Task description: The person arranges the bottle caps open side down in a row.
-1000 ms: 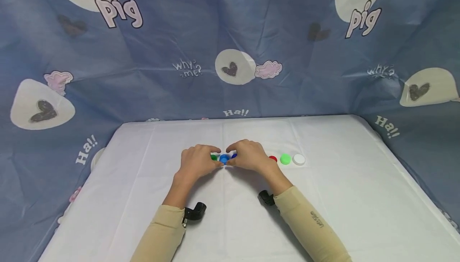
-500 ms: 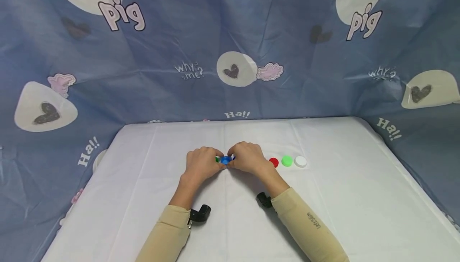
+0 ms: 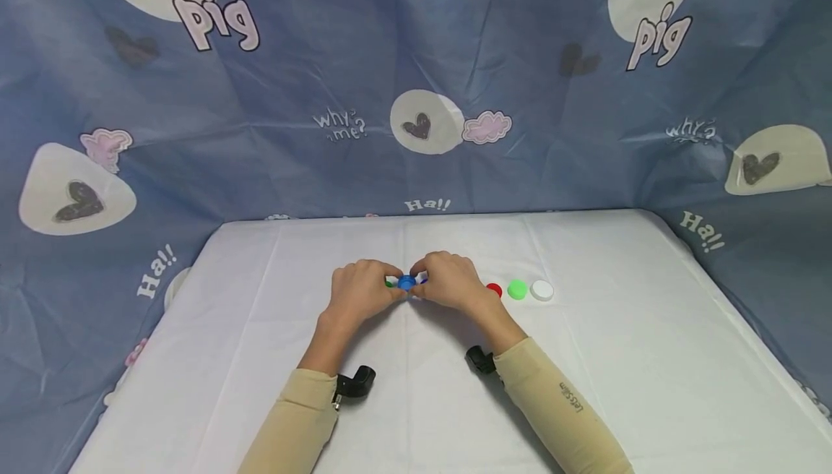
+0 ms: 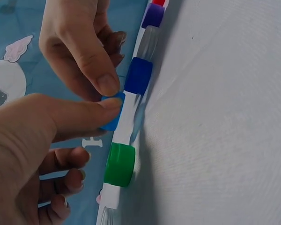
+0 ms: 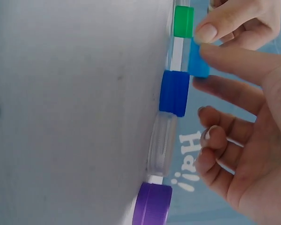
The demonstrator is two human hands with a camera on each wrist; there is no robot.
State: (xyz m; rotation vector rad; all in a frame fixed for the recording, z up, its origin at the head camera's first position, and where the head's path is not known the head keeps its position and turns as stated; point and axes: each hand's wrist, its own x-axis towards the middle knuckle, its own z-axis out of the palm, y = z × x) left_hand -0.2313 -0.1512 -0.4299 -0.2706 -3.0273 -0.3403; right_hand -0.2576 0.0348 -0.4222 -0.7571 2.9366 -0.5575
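Observation:
A light blue bottle cap (image 4: 113, 112) is pinched by both hands at once, each from its own side, just above the row of caps. My left hand (image 3: 360, 290) has its thumb on the near side of the cap, its other fingers loosely bent. The right hand (image 3: 448, 280) mirrors it, thumb and index finger at the cap's edge. Beside the held cap stand a green cap (image 4: 120, 164) on the left and a dark blue cap (image 5: 174, 93) on the right. In the left wrist view, a bluish shadow lies on the cloth below the held cap.
Further right the row continues with a clear cap (image 5: 162, 144), a purple cap (image 5: 152, 205), a red cap (image 3: 494, 291), a light green cap (image 3: 517, 289) and a white cap (image 3: 542, 290). All are on a white-covered table (image 3: 312, 416). Behind hangs a blue printed cloth (image 3: 416, 40).
The fingers of both hands have closed in from a small gap onto the light blue cap. It has risen slightly from its place in the row.

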